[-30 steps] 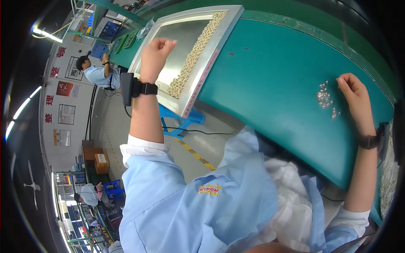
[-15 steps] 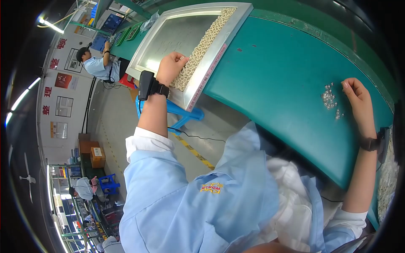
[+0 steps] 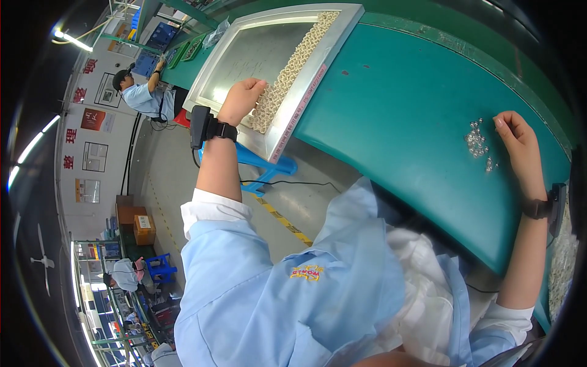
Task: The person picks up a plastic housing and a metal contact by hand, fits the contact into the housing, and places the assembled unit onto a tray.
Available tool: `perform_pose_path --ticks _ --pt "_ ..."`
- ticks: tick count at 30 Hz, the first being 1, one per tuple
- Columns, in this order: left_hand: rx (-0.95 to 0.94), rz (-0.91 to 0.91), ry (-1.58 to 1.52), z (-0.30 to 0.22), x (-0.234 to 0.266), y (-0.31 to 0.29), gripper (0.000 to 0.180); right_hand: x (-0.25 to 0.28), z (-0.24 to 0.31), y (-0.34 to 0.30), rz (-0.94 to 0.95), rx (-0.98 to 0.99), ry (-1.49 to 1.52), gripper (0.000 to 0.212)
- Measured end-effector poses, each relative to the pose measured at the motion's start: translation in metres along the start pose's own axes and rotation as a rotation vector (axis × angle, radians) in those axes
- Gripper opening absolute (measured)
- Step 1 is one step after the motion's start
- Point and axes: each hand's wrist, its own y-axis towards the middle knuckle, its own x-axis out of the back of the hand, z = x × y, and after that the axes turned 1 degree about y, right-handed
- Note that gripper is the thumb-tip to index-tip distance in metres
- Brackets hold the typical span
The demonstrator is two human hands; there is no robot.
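Note:
My left hand (image 3: 240, 103) is closed in a pinch over a metal-framed screen (image 3: 322, 66). Its fingertips are by the left edge of a band of small beige ring-like pieces (image 3: 296, 66) packed along the screen's right side. Anything in that pinch is too small to name. On the green table my right hand (image 3: 520, 142) is closed too, thumb and fingertips together, and I cannot make out what they hold. Just left of those fingertips lies a loose cluster of small shiny silver pieces (image 3: 475, 142).
The green tabletop (image 3: 391, 110) stretches between both hands. A blue plastic stool (image 3: 263, 168) stands under the screen's near corner. Far left, a person (image 3: 147, 98) in light blue works by green trays (image 3: 177, 54). At the right edge sits a bag of pale pieces (image 3: 559, 269).
My left hand has shifted slightly left and down, off the beige pieces' edge. My right hand has hardly moved. The person at the far left has raised an arm a little.

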Motion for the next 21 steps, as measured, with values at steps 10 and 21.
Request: perform_pose_path --ticks 10,21 --pt "0.036 0.023 -0.034 -0.002 0.000 -0.001 0.033 0.000 0.000 0.003 0.015 -0.014 0.019 0.019" --pt "-0.314 -0.362 -0.296 -0.040 -0.004 -0.037 0.025 0.001 0.001 0.003 0.012 0.015 0.031 0.020"
